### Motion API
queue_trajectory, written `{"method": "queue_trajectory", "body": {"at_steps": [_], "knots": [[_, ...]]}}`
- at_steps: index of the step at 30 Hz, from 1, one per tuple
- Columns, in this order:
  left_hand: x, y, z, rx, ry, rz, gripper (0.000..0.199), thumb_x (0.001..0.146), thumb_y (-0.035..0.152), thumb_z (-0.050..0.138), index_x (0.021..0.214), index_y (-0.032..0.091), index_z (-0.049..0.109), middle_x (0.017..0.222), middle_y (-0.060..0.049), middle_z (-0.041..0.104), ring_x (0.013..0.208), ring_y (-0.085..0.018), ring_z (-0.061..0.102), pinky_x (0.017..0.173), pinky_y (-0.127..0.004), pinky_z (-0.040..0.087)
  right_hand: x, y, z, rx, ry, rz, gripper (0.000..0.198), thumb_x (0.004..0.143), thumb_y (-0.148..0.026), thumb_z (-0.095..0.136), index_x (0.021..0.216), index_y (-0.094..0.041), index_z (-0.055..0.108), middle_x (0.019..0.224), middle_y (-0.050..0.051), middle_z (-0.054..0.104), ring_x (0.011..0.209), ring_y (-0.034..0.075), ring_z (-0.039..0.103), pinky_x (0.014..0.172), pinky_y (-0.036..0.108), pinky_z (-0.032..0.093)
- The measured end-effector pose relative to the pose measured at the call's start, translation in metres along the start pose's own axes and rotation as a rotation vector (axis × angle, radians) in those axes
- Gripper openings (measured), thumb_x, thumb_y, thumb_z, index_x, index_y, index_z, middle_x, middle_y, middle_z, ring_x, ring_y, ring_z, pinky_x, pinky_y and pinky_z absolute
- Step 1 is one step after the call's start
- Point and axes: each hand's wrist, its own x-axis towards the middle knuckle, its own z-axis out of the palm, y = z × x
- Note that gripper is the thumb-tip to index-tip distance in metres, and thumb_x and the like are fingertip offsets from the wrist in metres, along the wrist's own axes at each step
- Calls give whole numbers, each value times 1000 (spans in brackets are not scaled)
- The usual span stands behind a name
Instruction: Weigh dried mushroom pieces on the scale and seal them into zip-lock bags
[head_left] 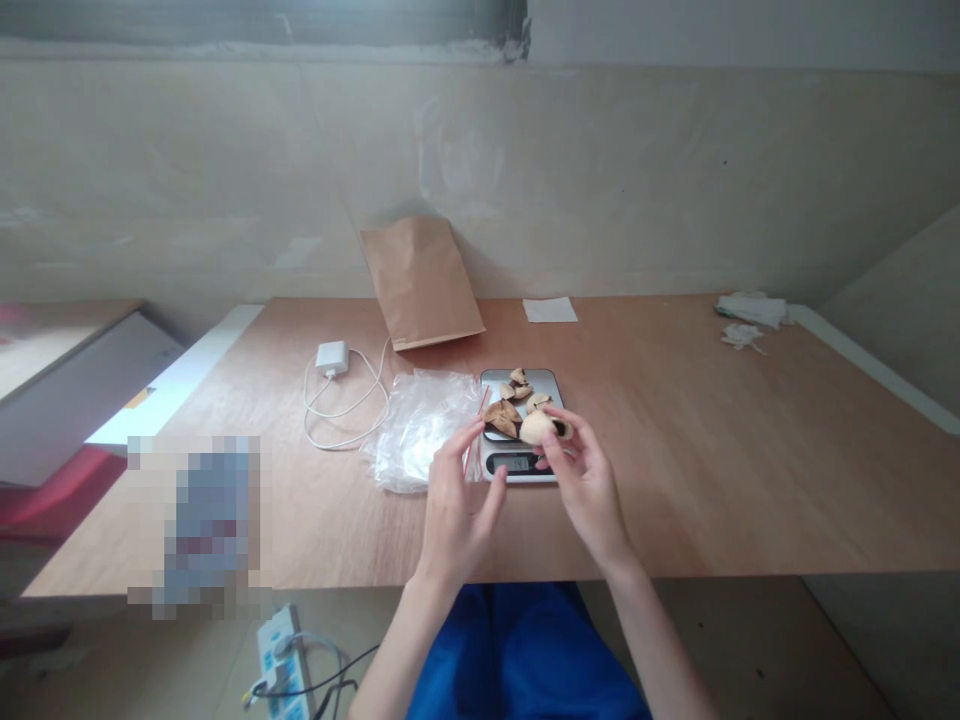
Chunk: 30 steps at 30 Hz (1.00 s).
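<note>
"Head camera: what's on the table [697, 480]?"

"Paper bag [426, 280] near the back edge, clear bags [416, 425], then a mid-table scale [493, 380]."

"Hands?"

"Left hand [453, 510]: thumb and fingers apart, near a brown shell [504, 417]. Right hand [591, 490]: pinching a pale shell [535, 429] over the scale, partly hiding its screen [508, 465]."

"Pointing where?"

"Dark hole toward the table's right edge, long way side to side."

Corded white charger [332, 358] set at left, white paper [550, 310] laid at far side, crumpled white items [752, 309] heaped far right, power strip [279, 650] placed near left.
</note>
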Motion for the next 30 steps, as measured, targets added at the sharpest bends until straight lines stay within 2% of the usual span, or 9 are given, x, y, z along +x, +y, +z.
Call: {"method": "queue_trajectory", "body": {"at_steps": [3, 6, 9, 14, 18, 24, 27, 30], "knots": [[7, -12, -7, 85, 13, -118, 31, 85, 27, 48, 116, 21, 47, 118, -10, 52, 115, -22, 47, 93, -41, 41, 24, 11, -26, -187, 216, -109, 32, 79, -39, 57, 104, -20, 51, 104, 9, 61, 83, 17, 60, 73, 31, 51], [14, -23, -10, 146, -32, -180, 28, 85, 30, 48, 111, 21, 50, 110, -9, 55, 108, -22, 50, 91, -42, 41, 54, 30, -48, -412, 323, -188, 24, 77, -32, 55, 96, -19, 51, 96, 8, 61, 76, 17, 59, 70, 32, 50], [17, -32, -10, 182, -78, -224, 28, 85, 32, 47, 110, 20, 51, 105, -8, 55, 100, -23, 52, 87, -42, 43, 83, 53, -64, -604, 234, -229, 21, 75, -23, 50, 95, -19, 50, 95, 9, 61, 75, 19, 60, 69, 34, 49], [21, -39, -8, 228, -132, -247, 25, 85, 37, 47, 99, 20, 57, 98, -7, 57, 92, -22, 54, 82, -40, 44, 110, 79, -71, -798, 110, -304, 26, 67, -8, 42, 90, -18, 50, 94, 11, 60, 87, 23, 57, 80, 38, 45], [22, -43, -6, 257, -158, -242, 28, 82, 41, 51, 99, 19, 57, 98, -8, 57, 90, -23, 53, 80, -39, 44, 109, 84, -70, -823, 59, -314, 28, 68, -5, 39, 90, -16, 52, 95, 12, 57, 89, 23, 55, 81, 37, 45], [21, -45, -6, 236, -161, -269, 18, 85, 31, 45, 87, 18, 57, 90, -6, 58, 81, -20, 55, 74, -35, 44, 95, 82, -70, -828, 26, -321, 37, 75, -5, 33, 104, -14, 53, 105, 14, 53, 98, 23, 54, 89, 40, 43], [22, -43, -8, 200, -124, -336, 16, 84, 28, 43, 83, 18, 56, 83, -4, 59, 73, -17, 55, 69, -33, 43, 86, 73, -66, -833, 62, -339, 38, 77, -6, 32, 107, -14, 53, 114, 15, 48, 109, 25, 49, 93, 43, 41], [23, -40, -11, 176, -43, -389, 16, 84, 28, 42, 86, 18, 54, 81, -3, 59, 66, -16, 54, 65, -32, 42, 76, 57, -58, -785, 96, -343, 33, 81, -11, 33, 105, -16, 54, 113, 14, 49, 108, 24, 50, 93, 43, 40]]}}
